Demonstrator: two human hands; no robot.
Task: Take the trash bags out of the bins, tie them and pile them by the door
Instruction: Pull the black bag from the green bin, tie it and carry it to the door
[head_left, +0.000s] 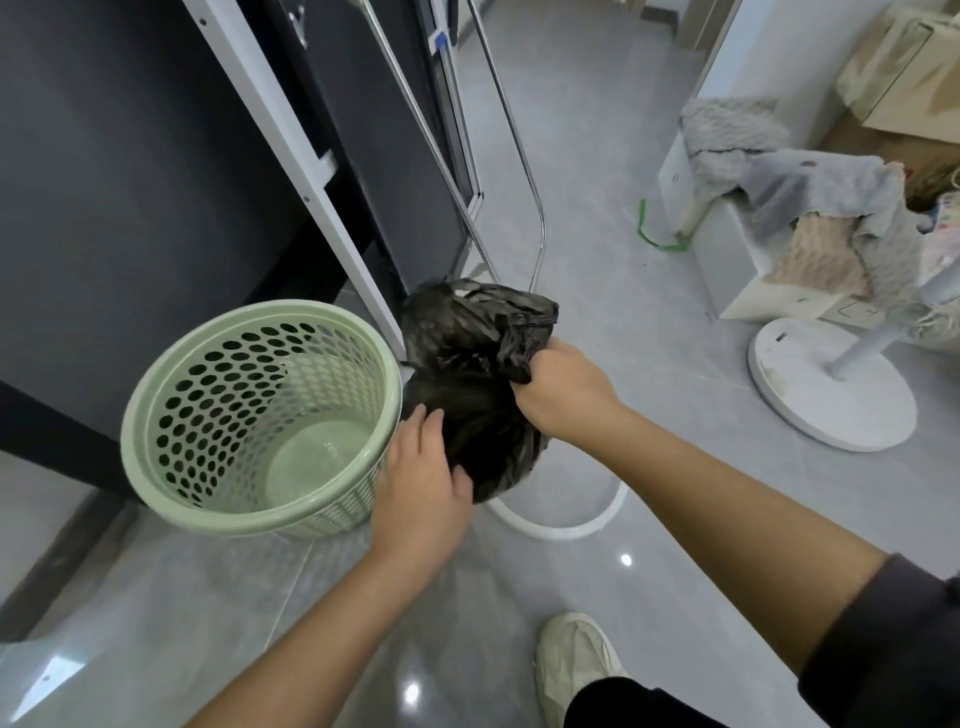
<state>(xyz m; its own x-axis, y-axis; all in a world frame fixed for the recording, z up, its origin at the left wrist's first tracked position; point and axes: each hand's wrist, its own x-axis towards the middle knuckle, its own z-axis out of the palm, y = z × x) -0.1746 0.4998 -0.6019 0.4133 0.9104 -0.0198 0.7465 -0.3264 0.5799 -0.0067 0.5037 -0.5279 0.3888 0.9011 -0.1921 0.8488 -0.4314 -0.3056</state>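
Note:
A black trash bag (475, 364) hangs just right of a pale green perforated bin (260, 415), outside it. My right hand (563, 395) grips the bunched top of the bag from the right. On the bag's lower left side lies my left hand (421, 486), its thumb hooked into the plastic. The bin stands on the grey floor with no bag in it; its bottom shows bare.
A dark panel with a white frame (311, 171) rises behind the bin, with a chrome tube rack (537, 228) beside it. At the right stand a white fan base (826, 395) and boxes draped with grey cloths (810, 208). My shoe (574, 654) is at the bottom.

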